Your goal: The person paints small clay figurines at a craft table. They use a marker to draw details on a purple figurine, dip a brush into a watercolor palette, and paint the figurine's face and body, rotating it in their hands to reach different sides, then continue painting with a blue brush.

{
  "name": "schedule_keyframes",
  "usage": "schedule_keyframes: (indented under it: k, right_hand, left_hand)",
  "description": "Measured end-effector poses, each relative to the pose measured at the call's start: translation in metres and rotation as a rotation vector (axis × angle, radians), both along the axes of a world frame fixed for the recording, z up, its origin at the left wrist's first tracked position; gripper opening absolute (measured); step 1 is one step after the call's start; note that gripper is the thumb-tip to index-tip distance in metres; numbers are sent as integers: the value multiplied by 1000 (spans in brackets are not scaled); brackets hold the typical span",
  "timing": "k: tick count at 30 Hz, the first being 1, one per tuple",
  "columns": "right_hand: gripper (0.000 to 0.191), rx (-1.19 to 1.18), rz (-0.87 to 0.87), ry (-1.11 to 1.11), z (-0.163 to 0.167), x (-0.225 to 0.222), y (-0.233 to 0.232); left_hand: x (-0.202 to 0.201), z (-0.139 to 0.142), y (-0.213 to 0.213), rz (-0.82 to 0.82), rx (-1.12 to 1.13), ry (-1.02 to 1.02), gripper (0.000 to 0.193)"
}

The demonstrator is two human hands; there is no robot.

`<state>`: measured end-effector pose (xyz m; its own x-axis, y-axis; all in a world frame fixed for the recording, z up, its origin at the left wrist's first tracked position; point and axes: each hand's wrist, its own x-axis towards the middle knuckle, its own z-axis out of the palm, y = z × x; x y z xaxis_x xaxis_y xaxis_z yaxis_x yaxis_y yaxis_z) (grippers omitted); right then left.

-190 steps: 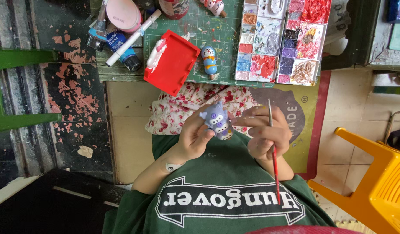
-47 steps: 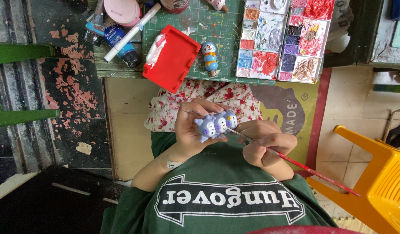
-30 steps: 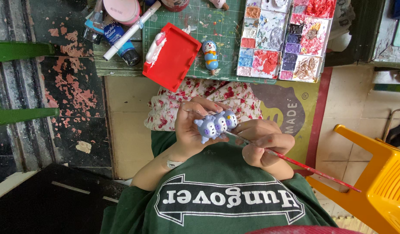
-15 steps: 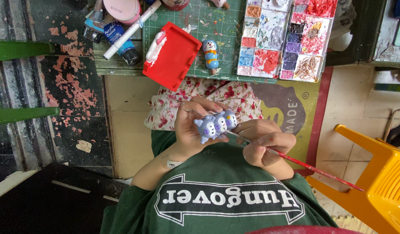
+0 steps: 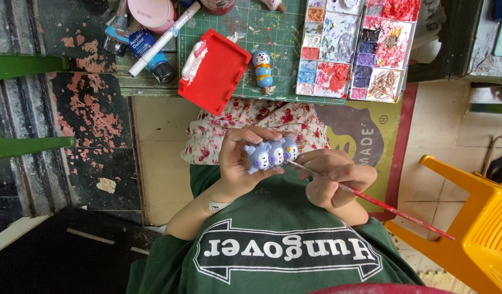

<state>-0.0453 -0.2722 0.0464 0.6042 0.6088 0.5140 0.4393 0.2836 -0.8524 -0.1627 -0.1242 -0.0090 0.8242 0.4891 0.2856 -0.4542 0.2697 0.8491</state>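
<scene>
L hand: left hand [image 5: 237,163], centre of frame, fingers curled shut round a small purple figurine [image 5: 270,154]; thumb over its top edge, palm behind it.
Figurine: purple w/ white face patches, looks like 3 small heads in a row, lying sideways; held in the air above the lap, mid-frame, just below a floral cloth [image 5: 256,122].
R hand: right hand [image 5: 335,179], just right of centre, closed in a pinch on a thin red paintbrush [image 5: 371,198]; knuckles near L hand, fingertips nearly touching the figurine.
Brush: tip end at the figurine's right side, approx touching; red handle runs down to lower right of frame, ending near the yellow plastic chair [image 5: 474,218].
Bench top: green cutting mat [image 5: 273,27] along upper centre edge, paint-spattered.
On mat: red tray [image 5: 215,71] upper centre-left, tilted, overhanging the bench edge, white smear at its left end; small blue figure [image 5: 263,68] lying just right of it, apart from the tray.
Palette: paint palette [image 5: 354,49] upper right of centre, many wells, reds, purples, whites, well used.
Upper left: white marker [image 5: 164,38] lying diagonal across a blue paint tube [image 5: 153,54]; pink round tub [image 5: 151,13] at top edge.
Far left: green chair [image 5: 17,109] part in view.
Clothing: dark green shirt [image 5: 283,245] w/ white print, fills lower centre.
</scene>
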Motion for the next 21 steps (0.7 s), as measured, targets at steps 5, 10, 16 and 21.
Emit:
schedule_keyframes:
  k: [5,10,16,21]
  right_hand:
    - [18,100,-18,-27,-13,-4,-6]
    - [15,172,-115,28,-21,-7,-5]
    - [25,33,27,-32,-7,-4,-5]
    - [24,68,25,-88,-5,-3,1]
  left_hand:
    - [-8,-9,-4,-13,-63,57,61]
    - [-10,-15,-7,-8,-75,71,60]
    - [-9,-15,-9,-43,-105,49,59]
    - [-9,-13,-8,-41,-66,51,60]
